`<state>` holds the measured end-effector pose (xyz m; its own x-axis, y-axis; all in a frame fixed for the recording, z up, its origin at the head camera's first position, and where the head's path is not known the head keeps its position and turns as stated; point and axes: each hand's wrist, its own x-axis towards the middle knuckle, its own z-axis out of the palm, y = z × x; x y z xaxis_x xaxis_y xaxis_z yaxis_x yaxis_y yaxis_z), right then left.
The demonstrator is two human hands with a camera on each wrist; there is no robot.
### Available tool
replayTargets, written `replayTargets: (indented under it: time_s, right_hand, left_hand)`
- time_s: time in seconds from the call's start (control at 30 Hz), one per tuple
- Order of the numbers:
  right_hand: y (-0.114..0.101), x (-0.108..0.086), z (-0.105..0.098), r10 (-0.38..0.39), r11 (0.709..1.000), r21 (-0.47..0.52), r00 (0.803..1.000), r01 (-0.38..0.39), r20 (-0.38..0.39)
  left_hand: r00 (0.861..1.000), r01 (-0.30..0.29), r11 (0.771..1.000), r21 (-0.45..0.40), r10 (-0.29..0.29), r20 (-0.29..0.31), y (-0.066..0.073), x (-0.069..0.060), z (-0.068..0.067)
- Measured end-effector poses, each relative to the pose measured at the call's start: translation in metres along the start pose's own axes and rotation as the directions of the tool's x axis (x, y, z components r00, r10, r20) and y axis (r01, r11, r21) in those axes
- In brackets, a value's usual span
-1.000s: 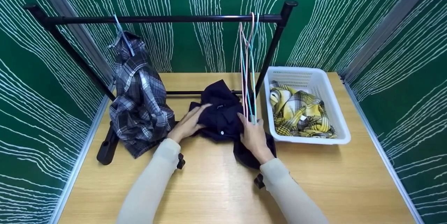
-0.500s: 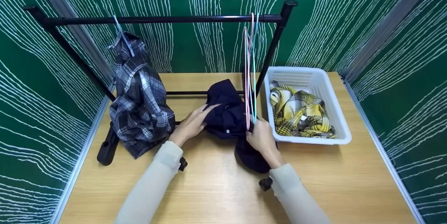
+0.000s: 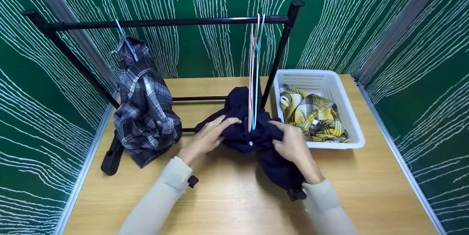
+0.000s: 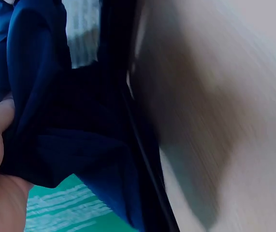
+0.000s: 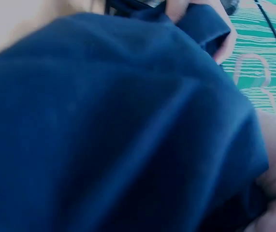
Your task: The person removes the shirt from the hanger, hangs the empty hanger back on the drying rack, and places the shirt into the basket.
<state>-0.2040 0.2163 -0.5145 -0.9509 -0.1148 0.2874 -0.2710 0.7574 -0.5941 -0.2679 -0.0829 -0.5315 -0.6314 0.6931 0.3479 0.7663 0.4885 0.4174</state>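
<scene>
A bunched navy shirt [image 3: 234, 140] with a small white button is held up over the table, in front of the hanging hangers. My left hand [image 3: 208, 137] grips its left side, thumb against the cloth in the left wrist view. On the right, my right hand [image 3: 294, 146] pinches another part of the shirt, and a loose fold hangs below that wrist. A pink hanger [image 3: 251, 77] and a turquoise hanger [image 3: 258, 77] overlap the shirt from the head view; whether they touch it I cannot tell. Navy cloth [image 5: 123, 130] fills most of the right wrist view.
A black rack [image 3: 165, 22] spans the back of the wooden table [image 3: 227, 205]. On its left hangs a grey plaid shirt [image 3: 144, 118] on a blue hanger [image 3: 127, 43]. A white basket [image 3: 357, 132] at the right holds a yellow plaid garment [image 3: 309, 108].
My right hand has left the hangers' lower ends and moved right, spreading the navy shirt wider. My left hand has shifted slightly right. The head view has tilted a little.
</scene>
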Motion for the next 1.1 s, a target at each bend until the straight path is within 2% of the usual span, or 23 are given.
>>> replayTargets:
  time_s: [0.1,0.23,0.4,0.5,0.63,0.77,0.83,0.9,0.97,1.1]
  right_hand:
    - [0.003,-0.008,-0.017,-0.012,1.0,0.0,1.0,0.012,0.006]
    - [0.009,-0.022,-0.04,-0.018,1.0,0.014,1.0,0.018,0.023]
    - [0.018,-0.041,-0.07,-0.011,1.0,0.025,0.999,0.01,0.04]
    - [0.024,-0.049,-0.087,0.017,1.0,0.025,0.999,-0.018,0.043]
    - [0.033,-0.053,-0.108,0.067,0.997,0.039,0.998,-0.068,0.013]
    - [0.044,-0.051,-0.127,0.132,0.991,0.021,0.983,-0.13,-0.127]
    - [0.047,-0.048,-0.135,0.173,0.984,0.013,0.959,-0.175,-0.224]
    - [0.05,-0.043,-0.143,0.22,0.974,0.021,0.92,-0.226,-0.323]
    - [0.051,-0.037,-0.149,0.28,0.957,0.044,0.869,-0.288,-0.407]
    - [0.053,-0.021,-0.163,0.375,0.921,0.13,0.751,-0.366,-0.544]
  left_hand:
    - [1.0,0.007,1.0,-0.026,-0.007,-0.012,0.013,0.0,0.005]
    - [1.0,0.003,0.997,-0.078,-0.002,0.003,0.035,0.0,0.012]
    - [0.999,-0.023,0.989,-0.149,0.027,0.028,0.067,0.004,0.028]
    - [0.999,-0.011,0.982,-0.191,0.018,0.033,0.087,0.01,0.039]
    - [0.999,-0.034,0.967,-0.253,0.031,-0.014,0.107,0.027,0.055]
    - [0.991,-0.101,0.948,-0.302,0.069,-0.114,0.122,0.06,0.069]
    - [0.985,-0.123,0.946,-0.301,0.08,-0.15,0.13,0.078,0.076]
    - [0.98,-0.136,0.945,-0.297,0.085,-0.178,0.139,0.097,0.082]
    - [0.976,-0.142,0.946,-0.291,0.085,-0.201,0.146,0.115,0.087]
    - [0.967,-0.144,0.949,-0.28,0.074,-0.246,0.16,0.151,0.091]
